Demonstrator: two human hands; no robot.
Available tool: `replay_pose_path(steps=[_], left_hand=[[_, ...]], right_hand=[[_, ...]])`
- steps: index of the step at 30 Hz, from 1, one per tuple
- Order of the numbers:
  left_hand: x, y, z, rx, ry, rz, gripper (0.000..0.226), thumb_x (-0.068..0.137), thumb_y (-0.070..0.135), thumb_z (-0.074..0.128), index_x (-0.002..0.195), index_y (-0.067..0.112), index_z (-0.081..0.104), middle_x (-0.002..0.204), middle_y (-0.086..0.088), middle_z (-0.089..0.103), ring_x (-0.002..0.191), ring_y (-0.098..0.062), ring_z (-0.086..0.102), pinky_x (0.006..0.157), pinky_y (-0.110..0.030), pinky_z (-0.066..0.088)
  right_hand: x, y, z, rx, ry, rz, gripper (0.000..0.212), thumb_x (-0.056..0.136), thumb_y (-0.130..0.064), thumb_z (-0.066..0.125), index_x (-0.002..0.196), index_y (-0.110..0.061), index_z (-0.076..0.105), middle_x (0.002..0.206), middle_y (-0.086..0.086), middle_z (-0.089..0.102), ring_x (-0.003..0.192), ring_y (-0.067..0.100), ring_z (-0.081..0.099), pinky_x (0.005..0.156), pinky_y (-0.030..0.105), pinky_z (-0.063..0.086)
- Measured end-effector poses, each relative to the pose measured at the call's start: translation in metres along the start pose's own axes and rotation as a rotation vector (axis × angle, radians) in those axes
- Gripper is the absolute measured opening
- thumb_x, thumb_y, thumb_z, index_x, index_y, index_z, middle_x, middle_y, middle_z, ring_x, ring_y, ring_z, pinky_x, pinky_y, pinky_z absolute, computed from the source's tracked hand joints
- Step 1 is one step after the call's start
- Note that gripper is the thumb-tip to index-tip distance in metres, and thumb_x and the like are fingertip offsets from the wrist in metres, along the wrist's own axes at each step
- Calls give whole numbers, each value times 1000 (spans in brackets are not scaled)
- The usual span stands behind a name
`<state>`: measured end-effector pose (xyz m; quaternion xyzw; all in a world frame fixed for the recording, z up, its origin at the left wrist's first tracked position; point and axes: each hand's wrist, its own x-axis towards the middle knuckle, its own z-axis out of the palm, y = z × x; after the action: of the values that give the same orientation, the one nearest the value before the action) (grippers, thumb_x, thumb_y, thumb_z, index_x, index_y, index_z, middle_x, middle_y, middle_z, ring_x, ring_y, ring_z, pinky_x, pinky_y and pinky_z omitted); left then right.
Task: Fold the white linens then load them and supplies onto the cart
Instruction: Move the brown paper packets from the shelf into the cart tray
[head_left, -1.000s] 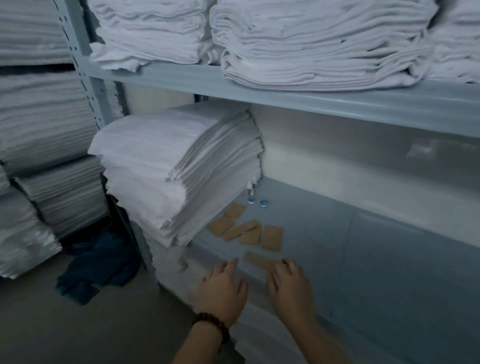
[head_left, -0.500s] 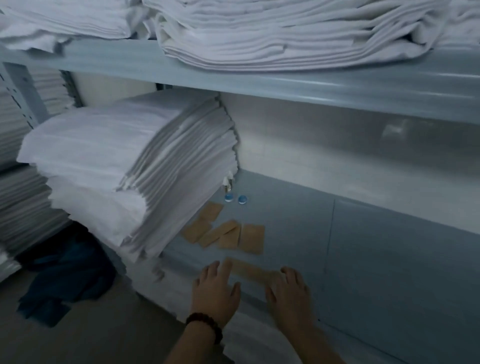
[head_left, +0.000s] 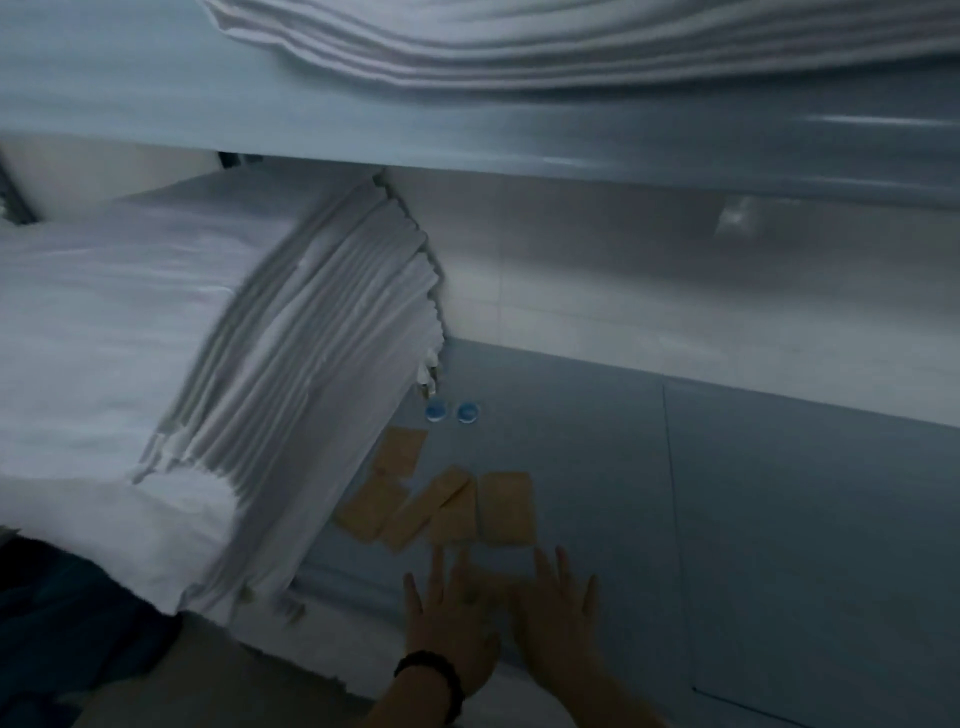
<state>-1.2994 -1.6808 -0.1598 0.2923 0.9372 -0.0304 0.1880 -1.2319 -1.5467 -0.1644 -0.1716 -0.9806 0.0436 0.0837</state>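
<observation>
Grip wide on both: left hand (head_left: 452, 618) and right hand (head_left: 558, 618) spread flat on the shelf (head_left: 753, 519), near tan packets (head_left: 504, 506).

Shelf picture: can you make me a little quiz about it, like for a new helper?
1. True or false: the stack of white linens sits to the right of the brown packets.
2. How many blue caps lie on the shelf? A one, B two, C five.
3. Fill in: the dark wristband is on the ___ hand.
Key: 1 false; 2 B; 3 left hand.
</observation>
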Motion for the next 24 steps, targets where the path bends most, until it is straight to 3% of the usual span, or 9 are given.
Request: replay_pose_path(steps=[4,6,11,14,17,20,21,22,24], left_hand=[[15,4,20,17,18,17,63,89,57,25,148,45,11,157,5,-27,126,-30,-47,99,-68,-23],[18,7,25,19,32,15,63,87,56,27,148,46,13,157,4,-27,124,-29,-48,98,-67,-25],[26,28,24,-8,39,69,68,84,55,32,147,48,8,158,2,-25,127,-28,-45,92,-63,-33],[29,38,15,16,59,68,67,82,58,30,147,44,15,159,0,-19,130,-31,-43,91,-64,-33],[26,29,-4,25,104,-41,72,83,60,30,149,32,25,161,-9,-1,144,-41,-15,97,-66,-28],[29,1,-29,-29,261,-149,67,77,51,47,133,16,56,149,-21,36,139,-46,20,102,-76,4],[32,-13,-32,-74,339,-178,69,70,45,55,128,9,59,146,-24,39,137,-43,21,98,-78,14],[35,-27,-36,-160,370,-219,76,68,41,59,135,6,52,151,-25,30,140,-39,15,99,-77,14],[45,-51,-34,-292,352,-290,92,76,42,58,153,28,10,160,-9,-13,146,-28,-9,111,-65,-6]], right_hand=[[4,6,25,-49,-61,-25,43,42,-43,67,83,-35,77,157,4,26,147,28,-12,109,60,0],[5,12,33,-69,-22,-26,46,41,-45,73,86,-36,77,161,4,6,147,29,-11,109,61,-4],[6,38,33,-71,42,19,55,25,-41,91,79,-35,78,131,6,60,147,26,-12,108,57,1],[7,47,21,-91,20,26,56,27,-46,90,80,-36,78,142,6,51,147,26,-15,108,56,0],[19,39,10,-74,34,-11,59,29,-47,90,85,-35,77,129,2,61,147,24,-10,109,58,3],[46,11,-7,-105,-57,-70,62,47,-57,81,106,-38,73,127,-4,64,140,23,27,103,67,24],[57,1,-10,-129,-59,-114,61,57,-57,75,115,-37,69,131,-5,60,136,23,38,104,68,21],[67,-11,-11,-118,-51,-155,58,66,-51,67,122,-34,65,136,-5,56,134,24,44,106,70,10],[86,-32,-3,-75,-20,-224,48,71,-41,58,117,-33,68,131,-8,60,126,23,53,111,57,-1]])
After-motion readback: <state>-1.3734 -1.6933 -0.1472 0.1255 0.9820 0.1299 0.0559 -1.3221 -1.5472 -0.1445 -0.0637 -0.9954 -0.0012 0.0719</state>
